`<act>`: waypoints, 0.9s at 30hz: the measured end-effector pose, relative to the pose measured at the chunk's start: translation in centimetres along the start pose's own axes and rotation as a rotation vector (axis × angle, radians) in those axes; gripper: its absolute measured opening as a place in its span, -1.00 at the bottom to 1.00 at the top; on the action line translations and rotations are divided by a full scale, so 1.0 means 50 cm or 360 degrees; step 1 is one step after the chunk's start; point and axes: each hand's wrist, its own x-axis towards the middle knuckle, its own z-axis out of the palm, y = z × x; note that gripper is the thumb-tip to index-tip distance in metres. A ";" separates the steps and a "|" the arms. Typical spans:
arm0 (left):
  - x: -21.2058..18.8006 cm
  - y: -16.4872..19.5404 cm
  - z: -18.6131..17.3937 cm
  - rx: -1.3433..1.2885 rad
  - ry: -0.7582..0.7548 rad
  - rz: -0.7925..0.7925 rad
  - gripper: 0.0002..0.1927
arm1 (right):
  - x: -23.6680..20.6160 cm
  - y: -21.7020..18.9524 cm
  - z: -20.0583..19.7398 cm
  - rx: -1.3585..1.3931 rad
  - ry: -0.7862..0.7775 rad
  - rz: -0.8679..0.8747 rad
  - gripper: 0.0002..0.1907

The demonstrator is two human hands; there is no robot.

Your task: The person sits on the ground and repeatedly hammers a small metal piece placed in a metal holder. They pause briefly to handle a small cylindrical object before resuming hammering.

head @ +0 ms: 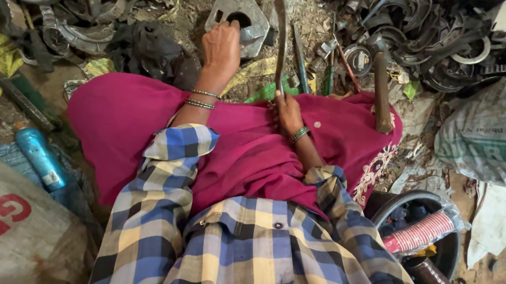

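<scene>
**Hands on scrap metal**

My left hand (pixel 222 48) clenches the rim of a flat, grey, many-sided metal plate (pixel 239 13) with a round hole, lying on the gritty floor (pixel 307 16) ahead of my knees. My right hand (pixel 287 112) grips a long, dull, rust-streaked metal bar (pixel 282 32), standing upright over my smooth magenta skirt (pixel 247 147). A wooden-handled hammer (pixel 381 91) leans just beside; curved rusty rings (pixel 435 36) heap beyond.

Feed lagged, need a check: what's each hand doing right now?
Left hand: closed on the grey metal part.
Right hand: closed around the long metal tool, held upright.
</scene>
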 end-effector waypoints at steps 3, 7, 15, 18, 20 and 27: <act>0.005 -0.002 0.014 0.0021 0.0046 0.0017 -0.76 | 0.009 -0.002 -0.006 0.0344 -0.0051 0.0273 -0.61; 0.016 0.001 0.026 -0.0142 -0.0102 -0.0057 -0.45 | 0.019 -0.010 -0.008 0.0402 -0.0106 0.0316 -0.59; 0.012 0.000 0.005 -0.0173 -0.0015 0.0006 -0.44 | 0.035 -0.010 -0.005 0.0429 -0.0123 0.0356 -0.62; 0.015 -0.003 -0.001 -0.0133 -0.0042 -0.0012 -0.55 | 0.042 0.004 -0.004 0.0399 -0.0125 0.0389 -0.65; 0.017 -0.004 -0.005 -0.0124 -0.0110 -0.0033 -0.61 | 0.047 0.014 0.000 0.0408 -0.0135 0.0352 -0.67; 0.010 -0.005 -0.020 -0.0122 -0.0201 -0.0025 -0.65 | 0.031 0.009 0.011 -0.0178 0.0196 -0.0266 -0.68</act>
